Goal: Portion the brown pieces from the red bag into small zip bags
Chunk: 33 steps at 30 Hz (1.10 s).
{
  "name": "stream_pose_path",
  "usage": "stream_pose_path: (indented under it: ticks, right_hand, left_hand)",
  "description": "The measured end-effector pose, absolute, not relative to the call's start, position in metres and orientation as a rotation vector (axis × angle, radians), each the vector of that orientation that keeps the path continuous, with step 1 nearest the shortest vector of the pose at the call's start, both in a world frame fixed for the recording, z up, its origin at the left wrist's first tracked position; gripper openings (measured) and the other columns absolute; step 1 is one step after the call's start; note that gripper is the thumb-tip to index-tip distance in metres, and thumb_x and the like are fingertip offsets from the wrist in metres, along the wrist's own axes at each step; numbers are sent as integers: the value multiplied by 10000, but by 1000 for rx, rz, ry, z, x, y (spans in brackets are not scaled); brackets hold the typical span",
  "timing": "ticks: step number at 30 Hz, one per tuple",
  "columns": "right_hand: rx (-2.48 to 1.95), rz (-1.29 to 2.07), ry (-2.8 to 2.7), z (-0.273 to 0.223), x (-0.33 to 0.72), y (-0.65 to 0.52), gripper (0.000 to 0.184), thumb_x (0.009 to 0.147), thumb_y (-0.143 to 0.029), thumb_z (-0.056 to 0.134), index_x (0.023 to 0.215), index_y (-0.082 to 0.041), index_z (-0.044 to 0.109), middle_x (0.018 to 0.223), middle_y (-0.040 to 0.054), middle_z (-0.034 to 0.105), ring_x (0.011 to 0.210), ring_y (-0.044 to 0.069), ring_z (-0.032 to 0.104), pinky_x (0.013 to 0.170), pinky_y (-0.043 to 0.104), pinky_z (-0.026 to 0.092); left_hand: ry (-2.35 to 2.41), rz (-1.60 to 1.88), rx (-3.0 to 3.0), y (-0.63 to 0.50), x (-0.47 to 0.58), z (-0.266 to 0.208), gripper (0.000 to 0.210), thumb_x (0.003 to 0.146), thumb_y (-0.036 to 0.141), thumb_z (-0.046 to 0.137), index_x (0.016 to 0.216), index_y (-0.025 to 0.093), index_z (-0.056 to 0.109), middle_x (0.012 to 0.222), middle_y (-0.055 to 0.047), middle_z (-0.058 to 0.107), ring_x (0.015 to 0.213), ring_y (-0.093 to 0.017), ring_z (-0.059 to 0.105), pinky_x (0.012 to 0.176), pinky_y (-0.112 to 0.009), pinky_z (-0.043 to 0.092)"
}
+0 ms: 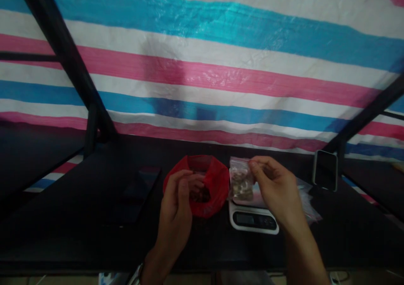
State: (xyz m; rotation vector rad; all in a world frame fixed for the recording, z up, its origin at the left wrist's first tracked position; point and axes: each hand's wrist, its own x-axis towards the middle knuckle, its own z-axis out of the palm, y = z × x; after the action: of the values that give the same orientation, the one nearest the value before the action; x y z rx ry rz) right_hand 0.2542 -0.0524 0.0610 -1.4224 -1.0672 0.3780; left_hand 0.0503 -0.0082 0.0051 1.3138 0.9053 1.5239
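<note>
My right hand [277,188] pinches the upper right edge of a small clear zip bag [240,182], which holds small brownish pieces. The bag hangs above a white kitchen scale [254,222] with a dark display. My left hand [178,201] is at the near left of a red plastic bag [217,188], its fingers loosely bent and apart over the opening. No item shows in that hand. Small dark pieces [198,194] lie inside the red bag, partly hidden by my fingers; their kind is too dim to tell.
Flat clear plastic bags [307,203] lie right of the scale, partly behind my right hand. A phone [325,170] leans upright at the right post. On the black table [78,217] a dark flat tablet-like object [135,196] lies left. Striped plastic sheeting [221,70] hangs behind.
</note>
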Motion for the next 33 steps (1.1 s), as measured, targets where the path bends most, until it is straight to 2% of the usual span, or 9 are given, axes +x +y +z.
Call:
stream_pose_path:
  ticks: [4, 8, 13, 17, 22, 25, 29, 31, 33]
  right_hand:
    - [-1663, 178, -993, 41, 301, -58, 369, 817, -570, 709, 868, -206, 742, 833, 99, 795, 748, 256, 727, 679, 354, 565]
    - [-1796, 160, -1027, 14, 315, -52, 410, 820, -585, 654, 866, -197, 776, 877, 148, 823, 794, 310, 758, 766, 438, 594]
    - [-1842, 58, -1008, 6, 318, -48, 518, 875, -562, 571, 1077, -152, 816, 1129, 207, 819, 996, 343, 759, 967, 507, 560]
    - [-1856, 28, -980, 9, 327, -52, 593, 913, -591, 522, 1149, -130, 810, 1161, 218, 809, 1053, 349, 754, 968, 489, 563]
    - [-1901, 79, -969, 1, 335, -55, 548, 926, -617, 524, 1025, -165, 819, 1016, 202, 829, 962, 375, 770, 869, 481, 573]
    - [-1899, 139, -993, -6, 336, -52, 583, 947, -662, 487, 1038, -183, 807, 1025, 191, 834, 989, 378, 774, 883, 479, 573]
    - [-1884, 176, -999, -14, 336, -46, 686, 969, -739, 396, 1078, -181, 781, 1099, 213, 824, 1071, 392, 763, 954, 508, 563]
    - [-1879, 185, -989, -15, 337, -46, 721, 974, -765, 364, 1081, -181, 773, 1107, 223, 819, 1087, 392, 761, 970, 515, 561]
    - [-1870, 198, -987, -16, 337, -48, 730, 976, -778, 359, 1081, -183, 770, 1102, 220, 819, 1088, 385, 764, 977, 512, 563]
  left_hand:
    - [963, 1608, 1356, -5, 45, 4, 363, 1067, 555, 543, 1086, 204, 633, 904, -38, 774, 794, -161, 743, 725, -267, 626]
    - [1013, 1635, 1412, -4, 38, 3, 295, 1077, 489, 531, 1067, 213, 635, 863, -8, 739, 757, -146, 708, 735, -264, 615]
    - [1035, 1655, 1469, -5, 34, 4, 285, 1079, 483, 521, 1041, 228, 643, 822, 13, 697, 734, -148, 672, 746, -284, 597]
    - [1081, 1653, 1529, -6, 32, 7, 287, 1081, 483, 516, 998, 240, 645, 803, 8, 692, 737, -179, 678, 746, -332, 591]
    - [1187, 1595, 1552, -7, 28, 11, 256, 1097, 437, 482, 994, 263, 640, 809, 25, 675, 792, -191, 677, 822, -344, 574]
    - [1221, 1577, 1560, -10, 24, 11, 260, 1109, 429, 442, 999, 294, 635, 840, 20, 667, 807, -196, 670, 832, -349, 586]
    - [1268, 1513, 1836, -28, 29, 2, 259, 1080, 407, 466, 950, 292, 657, 807, 13, 705, 712, -189, 701, 709, -309, 607]
    - [1140, 1379, 2018, -43, 40, -6, 277, 1059, 392, 469, 908, 285, 675, 751, 12, 743, 645, -181, 732, 609, -264, 587]
    - [1011, 1143, 2122, -57, 55, -11, 270, 1047, 390, 472, 1008, 286, 718, 896, -17, 832, 743, -205, 807, 646, -273, 612]
